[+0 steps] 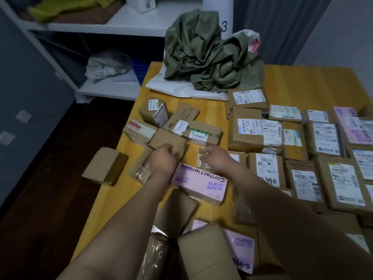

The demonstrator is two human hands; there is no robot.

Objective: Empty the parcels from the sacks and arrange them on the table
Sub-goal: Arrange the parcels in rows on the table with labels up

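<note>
Arranging step: left hand (163, 158) curls round a plain brown box (167, 139); right hand (217, 159) touches a small labelled parcel (200, 158), hold unclear; next, probably align both with the neat rows (323, 138) to its right.

Yellow table (201, 106); brown cardboard parcels (244, 136) with white labels (250, 126) printed in black barcodes; pale pink box (199, 182) with dark purple lettering; olive-green sack (203, 55); white sack (181, 89); white shelf (121, 25); blue crate (140, 71); dark brown floor (60, 178).

Three pink-topped "Contact lenses" cardboard boxes (198, 184), well over twenty brown cardboard parcels (245, 134) (too overlapped for an exact count), one heap of crumpled olive-green sacking (203, 57), one flat white sack (181, 88)
</note>
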